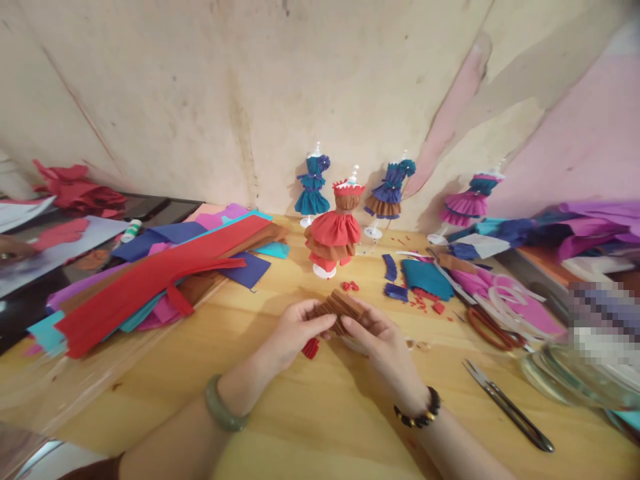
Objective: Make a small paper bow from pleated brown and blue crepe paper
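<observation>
Both my left hand [300, 333] and my right hand [385, 340] hold a brown pleated piece of paper [341, 308] between thumbs and fingers, over the middle of the wooden table [280, 427]. Below my left fingers lies a small red pleated piece [311, 348]. Just beyond the hands is a little red bow [351, 286]. Behind it stands a small dress form [334, 230] in a red and brown ruffled dress. Under my right hand, a pale round object is partly hidden.
Three more dressed forms stand near the wall, one teal [313, 193]. Coloured crepe sheets [135, 287] pile at left. At right are teal paper [427, 279], red-handled scissors [495, 330], thread snips [510, 407] and a glass bowl [555, 377]. A person's hand [15, 247] shows far left.
</observation>
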Demonstrator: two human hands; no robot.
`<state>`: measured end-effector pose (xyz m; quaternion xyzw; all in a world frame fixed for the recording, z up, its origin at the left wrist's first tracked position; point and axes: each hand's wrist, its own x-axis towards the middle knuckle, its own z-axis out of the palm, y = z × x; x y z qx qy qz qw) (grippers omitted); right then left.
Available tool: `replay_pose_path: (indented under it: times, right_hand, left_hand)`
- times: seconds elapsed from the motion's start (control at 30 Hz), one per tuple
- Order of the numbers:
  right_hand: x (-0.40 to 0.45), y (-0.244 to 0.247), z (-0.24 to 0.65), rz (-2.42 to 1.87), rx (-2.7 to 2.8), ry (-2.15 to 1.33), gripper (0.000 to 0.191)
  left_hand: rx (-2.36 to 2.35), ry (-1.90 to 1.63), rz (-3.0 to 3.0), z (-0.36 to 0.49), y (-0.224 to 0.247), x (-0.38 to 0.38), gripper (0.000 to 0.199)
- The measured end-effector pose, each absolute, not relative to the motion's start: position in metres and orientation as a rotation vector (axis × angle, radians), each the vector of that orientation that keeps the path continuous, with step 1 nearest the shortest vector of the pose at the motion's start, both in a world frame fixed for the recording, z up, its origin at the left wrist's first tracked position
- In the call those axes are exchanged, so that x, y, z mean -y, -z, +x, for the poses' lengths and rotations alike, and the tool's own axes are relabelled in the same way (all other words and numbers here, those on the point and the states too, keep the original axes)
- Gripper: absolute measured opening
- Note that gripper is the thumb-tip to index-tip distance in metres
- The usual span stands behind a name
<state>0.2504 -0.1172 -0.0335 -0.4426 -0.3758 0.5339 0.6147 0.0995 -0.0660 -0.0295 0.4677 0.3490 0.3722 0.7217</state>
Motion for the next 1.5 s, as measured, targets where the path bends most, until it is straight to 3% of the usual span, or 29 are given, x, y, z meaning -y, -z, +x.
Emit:
replay_pose_path:
  times: [0.67,0.9,1.0,1.2,1.3,1.4,1.5]
  right_hand:
    - [0.115,0.038,0.251,-1.065,0.838,-1.126,0.042]
    - [0.113,0.03,0.267,-1.31,0.974,-1.092,0.074]
    - [0.112,0.025,0.28,-1.407,1.1,-0.924,0.071]
    - [0.12,0.008,0.316,-1.697,1.588,-0.463,0.041]
    - [0.14,0.007,0.352,-1.933,1.796,-0.137,0.039]
    - [0.171,0.024,0.397,-2.073,1.842,0.266,0.045]
    - [0.206,0.056,0.43,-2.05,1.921,0.357,0.037]
  left_hand:
    - [-0.717,-0.793,0.906,0.098,0.034,0.064,0.028]
    - [-0.738,-0.838,0.798,0.097,0.027,0.061,0.024]
    - [-0.695,-0.852,0.766,0.093,0.028,0.056,0.022]
    - [-0.597,-0.909,0.694,0.088,0.032,0.047,0.013]
    - [-0.587,-0.933,0.636,0.086,0.029,0.045,0.009]
    - [-0.59,-0.923,0.602,0.084,0.026,0.044,0.01]
    - [-0.592,-0.885,0.611,0.083,0.026,0.044,0.013]
